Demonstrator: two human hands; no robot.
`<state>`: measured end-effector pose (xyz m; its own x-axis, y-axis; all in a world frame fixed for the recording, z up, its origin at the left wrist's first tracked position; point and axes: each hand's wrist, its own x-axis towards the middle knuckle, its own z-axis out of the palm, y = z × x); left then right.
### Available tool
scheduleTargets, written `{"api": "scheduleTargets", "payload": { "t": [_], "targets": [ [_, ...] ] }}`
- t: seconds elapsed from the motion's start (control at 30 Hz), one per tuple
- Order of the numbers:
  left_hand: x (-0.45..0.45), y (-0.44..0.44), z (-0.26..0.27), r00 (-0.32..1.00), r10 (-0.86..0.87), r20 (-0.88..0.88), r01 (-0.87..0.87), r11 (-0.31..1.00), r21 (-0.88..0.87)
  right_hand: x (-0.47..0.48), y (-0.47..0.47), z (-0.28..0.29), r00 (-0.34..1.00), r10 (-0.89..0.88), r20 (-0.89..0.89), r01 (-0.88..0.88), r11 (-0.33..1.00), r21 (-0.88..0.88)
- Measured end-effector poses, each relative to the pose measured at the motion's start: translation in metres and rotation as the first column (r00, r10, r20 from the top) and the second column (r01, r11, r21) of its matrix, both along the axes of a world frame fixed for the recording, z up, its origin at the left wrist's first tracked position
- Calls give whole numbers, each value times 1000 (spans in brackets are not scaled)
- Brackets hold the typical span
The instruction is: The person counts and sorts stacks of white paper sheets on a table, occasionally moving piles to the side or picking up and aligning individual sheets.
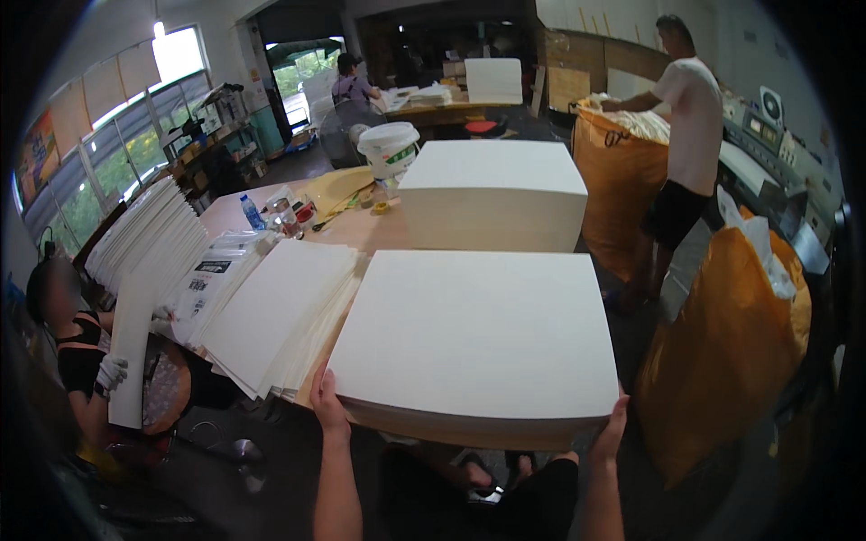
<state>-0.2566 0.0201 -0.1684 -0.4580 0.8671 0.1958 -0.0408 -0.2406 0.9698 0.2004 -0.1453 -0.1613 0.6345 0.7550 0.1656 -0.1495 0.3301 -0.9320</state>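
A thick stack of large white sheets (473, 331) lies before me at the near edge of the table. My left hand (329, 400) presses against its near left corner, fingers along the side. At the near right corner, my right hand (611, 426) touches the stack in the same way. Whether either hand grips the sheets or only rests on their edges cannot be told; some fingers are hidden. Behind stands a second tall white stack (494, 203). Fanned white sheets (284, 304) lie to the left, beside plastic-wrapped packs (220, 284).
A seated person in white gloves (111, 372) holds a white panel at left. Large orange sacks (724, 351) stand at right, where another person (693, 128) reaches into one. A white bucket (389, 149), a water bottle (252, 212) and scissors (321, 225) are on the table.
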Motion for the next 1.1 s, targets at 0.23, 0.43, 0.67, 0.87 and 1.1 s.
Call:
{"api": "scheduleTargets", "payload": {
  "t": [0.23,0.43,0.67,0.87,1.1],
  "targets": [
    [20,-2,13,999,13,-32,-8,992,130,14,7,-33,989,-134,-60,135,991,15],
    [65,-22,77,958,200,-208,-121,934,337,7,-3,-7,984,-109,144,118,991,-62],
    [234,-22,139,267,-327,-907,919,370,137,19,-10,-12,905,-123,407,188,974,-124],
    [257,-20,109,98,-618,-780,928,340,-153,18,-11,-7,908,-118,402,194,969,-155],
    [249,-18,114,186,-615,-766,914,395,-95,30,-44,62,692,8,722,375,851,-369]
  ]
}}
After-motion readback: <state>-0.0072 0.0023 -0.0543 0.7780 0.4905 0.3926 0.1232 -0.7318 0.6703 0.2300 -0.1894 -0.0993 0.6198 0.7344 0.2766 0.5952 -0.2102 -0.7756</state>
